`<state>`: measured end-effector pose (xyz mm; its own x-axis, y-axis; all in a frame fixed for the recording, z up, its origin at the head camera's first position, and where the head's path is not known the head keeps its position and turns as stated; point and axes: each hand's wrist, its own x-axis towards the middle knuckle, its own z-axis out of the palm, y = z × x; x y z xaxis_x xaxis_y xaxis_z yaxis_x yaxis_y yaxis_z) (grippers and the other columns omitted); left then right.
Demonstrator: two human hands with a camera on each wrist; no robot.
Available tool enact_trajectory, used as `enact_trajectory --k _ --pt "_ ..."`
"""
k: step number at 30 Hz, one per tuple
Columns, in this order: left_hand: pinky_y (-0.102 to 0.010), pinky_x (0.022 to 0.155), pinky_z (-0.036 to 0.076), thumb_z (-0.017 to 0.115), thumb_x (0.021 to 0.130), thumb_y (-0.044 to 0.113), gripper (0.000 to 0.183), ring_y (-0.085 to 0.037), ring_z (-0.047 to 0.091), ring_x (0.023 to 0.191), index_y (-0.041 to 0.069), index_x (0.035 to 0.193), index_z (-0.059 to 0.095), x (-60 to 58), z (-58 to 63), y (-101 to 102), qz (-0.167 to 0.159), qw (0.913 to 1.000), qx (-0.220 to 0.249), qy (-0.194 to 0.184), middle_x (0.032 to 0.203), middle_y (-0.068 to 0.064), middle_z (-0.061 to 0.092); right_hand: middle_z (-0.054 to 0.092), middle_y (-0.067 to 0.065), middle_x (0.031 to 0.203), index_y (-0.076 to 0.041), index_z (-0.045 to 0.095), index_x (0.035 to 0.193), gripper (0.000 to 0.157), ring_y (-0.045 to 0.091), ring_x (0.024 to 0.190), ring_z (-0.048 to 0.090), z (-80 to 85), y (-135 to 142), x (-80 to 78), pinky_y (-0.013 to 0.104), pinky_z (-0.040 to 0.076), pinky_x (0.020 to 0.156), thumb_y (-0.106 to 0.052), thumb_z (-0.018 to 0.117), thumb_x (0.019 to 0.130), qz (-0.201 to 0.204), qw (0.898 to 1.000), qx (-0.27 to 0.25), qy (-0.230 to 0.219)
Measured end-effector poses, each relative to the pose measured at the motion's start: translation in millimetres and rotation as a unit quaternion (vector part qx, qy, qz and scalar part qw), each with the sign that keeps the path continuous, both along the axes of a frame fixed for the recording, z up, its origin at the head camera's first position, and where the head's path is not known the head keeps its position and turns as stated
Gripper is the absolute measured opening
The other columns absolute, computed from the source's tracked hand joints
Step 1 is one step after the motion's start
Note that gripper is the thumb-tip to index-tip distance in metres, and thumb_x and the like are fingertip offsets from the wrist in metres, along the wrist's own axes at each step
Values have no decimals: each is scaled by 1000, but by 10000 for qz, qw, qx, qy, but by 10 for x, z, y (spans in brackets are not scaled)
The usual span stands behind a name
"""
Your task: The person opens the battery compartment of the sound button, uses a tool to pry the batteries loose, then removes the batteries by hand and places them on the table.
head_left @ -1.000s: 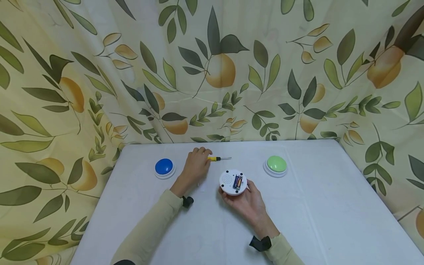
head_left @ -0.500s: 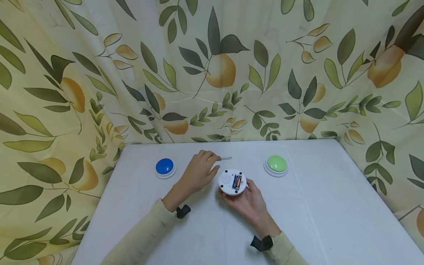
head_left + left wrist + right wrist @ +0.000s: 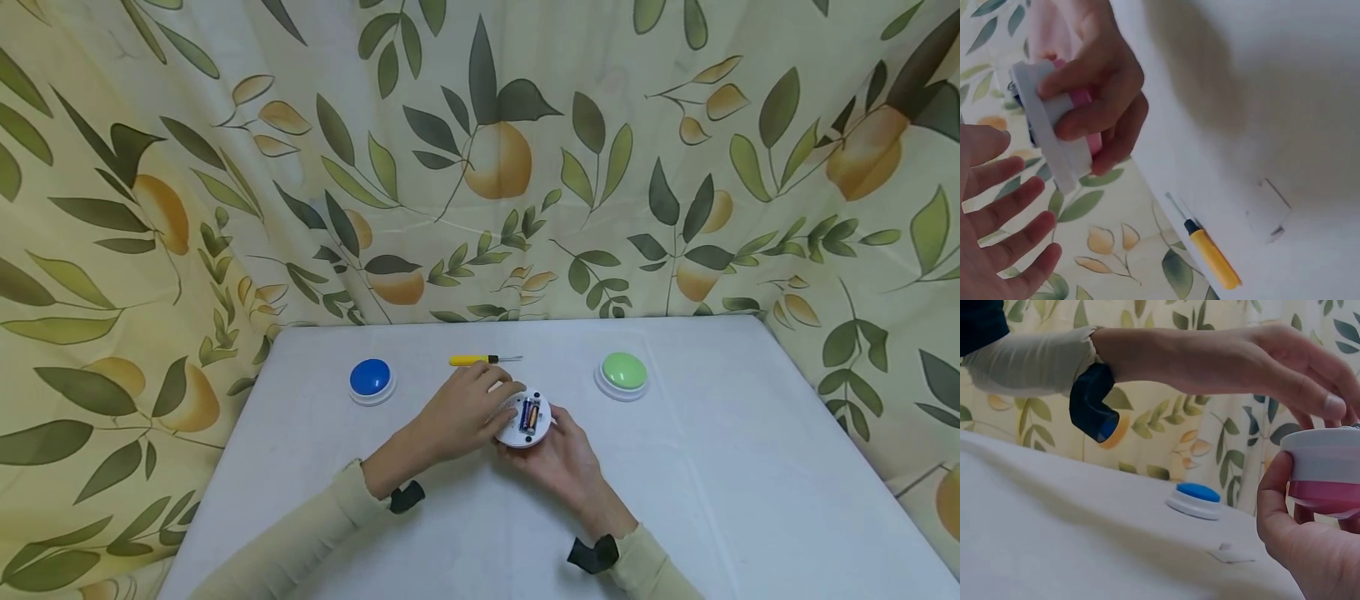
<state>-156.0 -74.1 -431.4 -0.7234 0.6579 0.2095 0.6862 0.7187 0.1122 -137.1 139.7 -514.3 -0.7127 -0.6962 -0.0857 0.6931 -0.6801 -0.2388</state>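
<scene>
The right hand (image 3: pixel 558 467) has its fingers curled firmly round the side of a round device (image 3: pixel 513 435). The head view shows two batteries (image 3: pixel 530 415) in its upturned face; only the wrist views reveal its pink lower part (image 3: pixel 1325 497). The left hand (image 3: pixel 465 417), fingers spread and gripping nothing, is over the device's left edge, perhaps not touching. Beyond the device lies a yellow screwdriver (image 3: pixel 468 361); farther left of it, a blue button (image 3: pixel 370 379); right, a green button (image 3: pixel 623 372).

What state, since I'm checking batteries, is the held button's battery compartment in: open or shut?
Open: batteries show uncovered in the upturned button.
</scene>
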Motion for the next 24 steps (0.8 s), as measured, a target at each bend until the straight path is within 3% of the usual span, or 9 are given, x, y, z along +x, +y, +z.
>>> enact_trajectory --k 6,14,24 --pt "-40 110 50 58 107 35 38 -20 55 130 25 144 60 21 -20 -4 -248 9993 -243 103 132 3 66 51 8 151 -25 21 158 47 24 138 50 -6 -15 16 44 42 118 -41 24 114 134 9997 33 184" --pt "-38 107 52 59 107 35 36 -19 57 127 22 140 63 35 -34 -4 -359 9973 -510 382 131 3 66 48 7 152 -25 2 163 56 24 137 49 13 -43 24 44 44 115 -41 23 114 167 9990 271 323" --pt "-38 105 54 65 104 31 34 -19 59 125 20 137 64 55 -35 36 -425 9962 -533 543 131 3 66 45 6 152 -27 -2 164 58 23 134 49 35 -53 52 43 45 113 -43 23 114 156 9985 453 279"
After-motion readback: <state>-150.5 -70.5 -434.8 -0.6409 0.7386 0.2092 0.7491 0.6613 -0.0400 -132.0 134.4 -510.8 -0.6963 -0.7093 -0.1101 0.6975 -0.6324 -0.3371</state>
